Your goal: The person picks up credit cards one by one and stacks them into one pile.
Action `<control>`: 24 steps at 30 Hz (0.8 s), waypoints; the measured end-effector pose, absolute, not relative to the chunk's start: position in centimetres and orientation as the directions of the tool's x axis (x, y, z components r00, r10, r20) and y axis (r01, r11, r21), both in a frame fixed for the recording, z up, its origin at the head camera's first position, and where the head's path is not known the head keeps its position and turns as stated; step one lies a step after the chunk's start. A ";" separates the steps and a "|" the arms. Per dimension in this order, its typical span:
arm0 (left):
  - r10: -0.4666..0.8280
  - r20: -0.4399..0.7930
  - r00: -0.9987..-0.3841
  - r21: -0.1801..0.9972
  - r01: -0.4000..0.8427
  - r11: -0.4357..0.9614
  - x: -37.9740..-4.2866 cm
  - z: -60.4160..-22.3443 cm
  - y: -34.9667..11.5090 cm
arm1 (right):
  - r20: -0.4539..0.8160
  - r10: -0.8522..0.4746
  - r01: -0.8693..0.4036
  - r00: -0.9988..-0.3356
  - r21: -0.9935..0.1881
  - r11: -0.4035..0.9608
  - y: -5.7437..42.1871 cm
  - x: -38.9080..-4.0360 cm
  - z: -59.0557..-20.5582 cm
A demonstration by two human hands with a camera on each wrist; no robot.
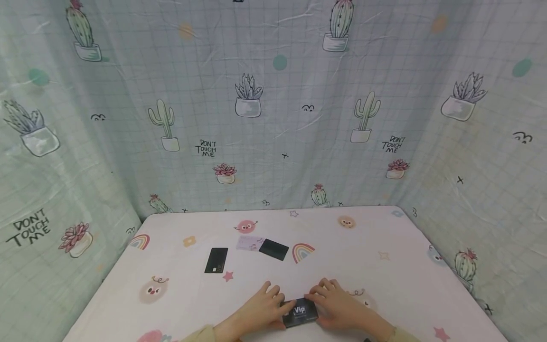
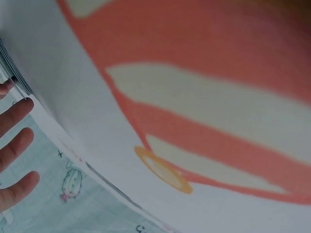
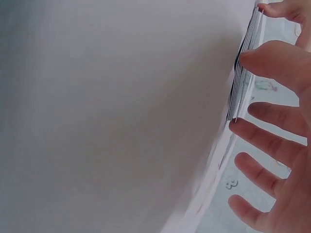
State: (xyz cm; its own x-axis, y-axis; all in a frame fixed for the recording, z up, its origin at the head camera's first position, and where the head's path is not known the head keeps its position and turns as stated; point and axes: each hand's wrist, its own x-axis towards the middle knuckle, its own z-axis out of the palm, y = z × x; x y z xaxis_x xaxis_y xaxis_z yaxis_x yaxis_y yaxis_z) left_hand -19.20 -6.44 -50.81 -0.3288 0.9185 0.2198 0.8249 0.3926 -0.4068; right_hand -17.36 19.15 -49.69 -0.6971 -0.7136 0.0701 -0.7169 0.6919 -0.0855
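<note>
A small stack of cards (image 1: 301, 317) lies near the front edge of the table, and its dark top card reads "Vip". My left hand (image 1: 261, 308) holds the stack by its left end, thumb on the near side and a finger at the far side. From the other end my right hand (image 1: 339, 306) grips it, thumb and index finger along the edges. In the right wrist view the layered edges of the stack (image 3: 239, 87) show between the fingertips, the uppermost card slightly apart from those below. Part of the stack (image 2: 13, 68) also appears at the left wrist view's edge.
Farther back on the table (image 1: 384, 285) lie a black card (image 1: 216, 259) at left, a pale purple card (image 1: 249, 243) and another black card (image 1: 274, 249) beside it. A patterned curtain (image 1: 278, 175) hangs behind the table and along both sides.
</note>
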 end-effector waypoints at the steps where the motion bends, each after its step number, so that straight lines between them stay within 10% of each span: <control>1: 0.918 0.220 -0.330 -0.407 0.824 0.394 -19.2 -50.8 -6.4 | 0.061 -0.711 -0.713 -0.700 -0.089 0.695 19.1 -17.4 -49.7; 24: 0.922 0.200 -0.332 -0.429 0.816 0.387 -19.0 -50.3 -6.5 | 0.081 -0.727 -0.732 -0.682 -0.078 0.677 19.3 -17.6 -50.0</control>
State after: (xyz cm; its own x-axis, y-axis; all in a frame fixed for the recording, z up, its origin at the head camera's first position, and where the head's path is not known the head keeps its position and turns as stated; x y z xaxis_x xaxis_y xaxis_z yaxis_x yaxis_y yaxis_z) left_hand -18.95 -6.50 -50.30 -0.3317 0.9220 0.1998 0.8162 0.3867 -0.4293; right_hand -17.62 19.28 -50.00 -0.6817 -0.7271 0.0807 -0.7316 0.6773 -0.0780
